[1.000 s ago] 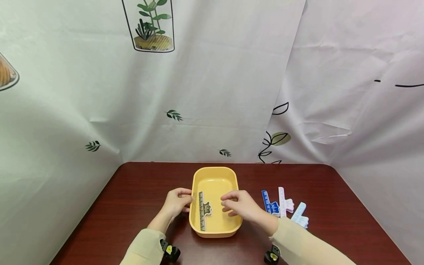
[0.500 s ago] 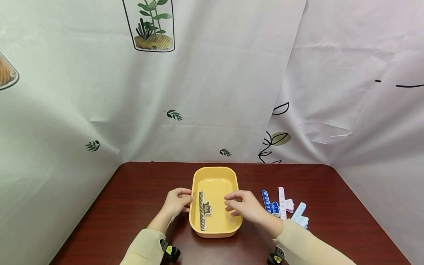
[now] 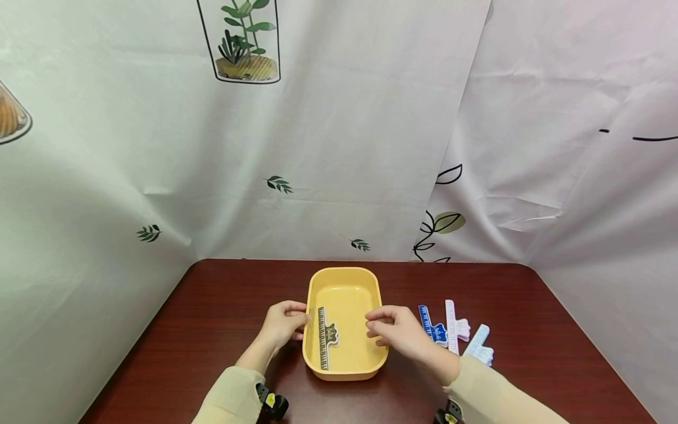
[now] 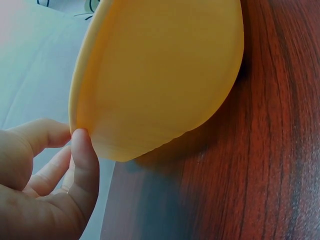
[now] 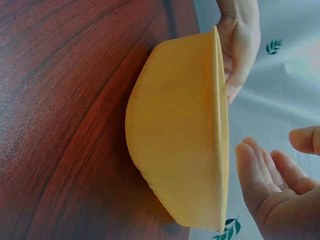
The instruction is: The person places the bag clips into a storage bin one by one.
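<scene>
A yellow rectangular tub [image 3: 346, 360] stands on the table. My left hand [image 3: 281, 323] pinches its left rim between thumb and fingers; the left wrist view shows the thumb [image 4: 85, 165] against the tub's wall. Inside, along the left side, lies a dark olive ruler clip [image 3: 331, 334] with a crown-shaped handle. Over the tub's right rim hovers my right hand [image 3: 402, 331]. Its fingers [image 5: 248, 165] are loosely bent and hold nothing, apart from the rim in the right wrist view.
Right of the tub lie a blue ruler clip [image 3: 438, 333], a pale pink one [image 3: 451, 324] and a light blue one [image 3: 478, 344], partly behind the right forearm. The dark red wooden table [image 3: 238, 294] backs onto a white printed cloth [image 3: 318, 147].
My right hand has drawn rightward, from above the tub's inside to its right rim. The left hand, the tub and the clips have stayed put.
</scene>
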`<action>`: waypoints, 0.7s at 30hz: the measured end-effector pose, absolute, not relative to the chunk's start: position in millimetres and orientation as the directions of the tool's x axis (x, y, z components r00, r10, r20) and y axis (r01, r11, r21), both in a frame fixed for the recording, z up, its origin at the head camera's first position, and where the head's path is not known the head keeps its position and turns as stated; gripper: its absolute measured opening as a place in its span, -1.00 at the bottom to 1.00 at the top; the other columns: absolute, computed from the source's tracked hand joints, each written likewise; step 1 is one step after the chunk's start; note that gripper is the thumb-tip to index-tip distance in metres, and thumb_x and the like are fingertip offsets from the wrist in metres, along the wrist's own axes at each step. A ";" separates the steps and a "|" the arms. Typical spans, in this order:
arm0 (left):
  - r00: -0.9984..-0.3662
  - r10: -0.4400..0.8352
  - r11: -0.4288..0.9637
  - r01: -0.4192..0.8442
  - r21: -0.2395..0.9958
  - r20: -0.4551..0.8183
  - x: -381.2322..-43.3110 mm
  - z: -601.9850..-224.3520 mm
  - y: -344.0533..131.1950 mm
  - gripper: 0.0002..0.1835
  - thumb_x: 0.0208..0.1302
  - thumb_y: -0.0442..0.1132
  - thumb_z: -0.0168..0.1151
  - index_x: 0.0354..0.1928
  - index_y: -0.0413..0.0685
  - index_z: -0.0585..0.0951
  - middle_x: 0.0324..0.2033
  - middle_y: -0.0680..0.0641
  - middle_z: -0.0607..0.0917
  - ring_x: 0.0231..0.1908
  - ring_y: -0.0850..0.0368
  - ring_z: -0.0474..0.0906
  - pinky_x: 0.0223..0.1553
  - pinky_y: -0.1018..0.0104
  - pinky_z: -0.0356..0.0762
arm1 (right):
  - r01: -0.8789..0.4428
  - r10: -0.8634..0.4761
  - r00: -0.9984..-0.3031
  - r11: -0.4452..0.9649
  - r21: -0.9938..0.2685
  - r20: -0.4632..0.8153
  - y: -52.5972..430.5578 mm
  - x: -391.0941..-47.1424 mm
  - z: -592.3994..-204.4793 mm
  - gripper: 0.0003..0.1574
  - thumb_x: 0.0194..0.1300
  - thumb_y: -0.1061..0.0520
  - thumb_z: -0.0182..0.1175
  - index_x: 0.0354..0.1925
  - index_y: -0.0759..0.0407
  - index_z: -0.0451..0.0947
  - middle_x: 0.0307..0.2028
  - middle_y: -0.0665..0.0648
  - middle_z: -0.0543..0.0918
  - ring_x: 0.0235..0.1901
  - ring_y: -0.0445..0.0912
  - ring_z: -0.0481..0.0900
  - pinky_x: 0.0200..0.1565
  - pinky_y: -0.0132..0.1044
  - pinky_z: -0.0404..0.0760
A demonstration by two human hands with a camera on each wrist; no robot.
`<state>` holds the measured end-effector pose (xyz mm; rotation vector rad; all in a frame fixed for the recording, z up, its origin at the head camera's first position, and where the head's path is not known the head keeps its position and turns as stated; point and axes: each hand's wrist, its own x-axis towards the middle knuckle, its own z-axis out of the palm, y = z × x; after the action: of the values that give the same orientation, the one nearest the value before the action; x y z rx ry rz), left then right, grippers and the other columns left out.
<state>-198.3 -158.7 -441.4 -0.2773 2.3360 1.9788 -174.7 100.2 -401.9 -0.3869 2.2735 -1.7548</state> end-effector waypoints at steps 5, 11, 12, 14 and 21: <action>-0.981 -0.100 0.162 -0.181 0.970 -0.166 -199.2 -442.1 -158.2 -0.69 0.06 -0.47 0.22 -0.09 -0.40 0.55 -0.38 -0.21 0.68 -0.51 0.16 0.61 -0.59 0.30 0.62 | -0.070 -0.348 -0.937 0.239 -0.969 -0.018 104.7 -174.7 -402.2 -0.56 0.26 0.19 0.17 -0.02 0.55 0.47 -0.21 0.38 0.65 -0.27 0.03 0.70 -0.30 -0.14 0.71; -0.980 -0.104 0.165 -0.182 0.969 -0.167 -199.9 -442.8 -157.7 -0.70 0.07 -0.47 0.22 -0.09 -0.38 0.55 -0.37 -0.20 0.69 -0.51 0.17 0.61 -0.58 0.30 0.63 | -0.077 -0.339 -0.941 0.245 -0.967 -0.011 109.8 -175.0 -403.1 -0.55 0.25 0.18 0.19 -0.02 0.54 0.48 -0.24 0.36 0.67 -0.27 0.01 0.69 -0.29 -0.17 0.71; -0.981 -0.104 0.165 -0.182 0.969 -0.166 -199.9 -442.8 -157.8 -0.70 0.07 -0.46 0.22 -0.09 -0.38 0.55 -0.37 -0.21 0.69 -0.51 0.17 0.61 -0.58 0.30 0.63 | -0.075 -0.336 -0.942 0.250 -0.965 -0.014 110.6 -175.4 -403.7 -0.54 0.25 0.18 0.19 -0.02 0.54 0.48 -0.24 0.37 0.67 -0.28 0.00 0.69 -0.29 -0.18 0.71; -0.981 -0.103 0.167 -0.181 0.969 -0.165 -199.8 -443.0 -157.9 -0.69 0.07 -0.46 0.23 -0.09 -0.38 0.55 -0.37 -0.21 0.69 -0.51 0.17 0.61 -0.58 0.30 0.63 | -0.075 -0.330 -0.944 0.262 -0.962 -0.016 112.2 -176.0 -404.3 -0.54 0.24 0.17 0.19 -0.02 0.53 0.48 -0.24 0.39 0.66 -0.28 -0.02 0.69 -0.30 -0.21 0.71; -0.982 -0.098 0.164 -0.178 0.970 -0.163 -199.7 -443.1 -158.2 -0.69 0.07 -0.47 0.23 -0.08 -0.39 0.55 -0.37 -0.20 0.69 -0.51 0.16 0.61 -0.58 0.29 0.62 | -0.097 -0.321 -0.947 0.249 -0.964 0.013 116.5 -175.2 -403.4 -0.55 0.25 0.22 0.17 -0.01 0.58 0.46 -0.22 0.46 0.64 -0.26 0.05 0.68 -0.29 -0.13 0.71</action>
<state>-199.7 -158.2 -443.1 -0.2782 2.3479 1.9724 -175.2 116.5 -403.4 -0.3956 2.3284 -1.7752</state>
